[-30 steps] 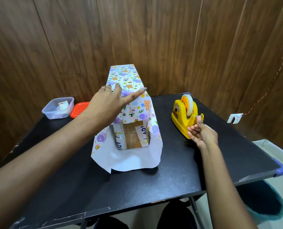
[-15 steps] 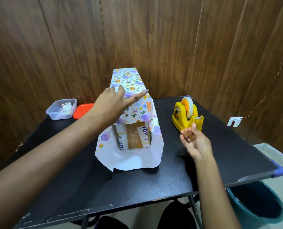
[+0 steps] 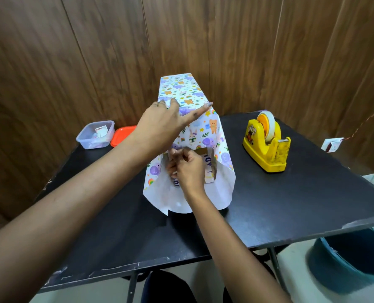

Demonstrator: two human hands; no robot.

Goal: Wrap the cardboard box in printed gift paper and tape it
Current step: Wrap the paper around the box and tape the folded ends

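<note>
The cardboard box (image 3: 209, 169) stands on the black table (image 3: 291, 204), draped in printed gift paper (image 3: 181, 88) with cartoon animals. The box's near end is open to view, and white paper flaps hang around it. My left hand (image 3: 160, 125) presses flat on the paper on top of the box, fingers straight. My right hand (image 3: 187, 169) is at the near end just below the paper's edge. Its fingers are curled and pinch a small piece of clear tape, which hardly shows. The yellow tape dispenser (image 3: 267, 147) sits to the right of the box.
A clear plastic container (image 3: 95, 134) and a red lid (image 3: 121, 134) lie at the table's far left. A blue bin (image 3: 354, 261) stands on the floor at the lower right. Wood panelling rises behind the table, with a wall socket (image 3: 332, 144) on the right.
My right hand left the tape dispenser and moved left to the near end of the box. My left hand stayed pressed on the paper.
</note>
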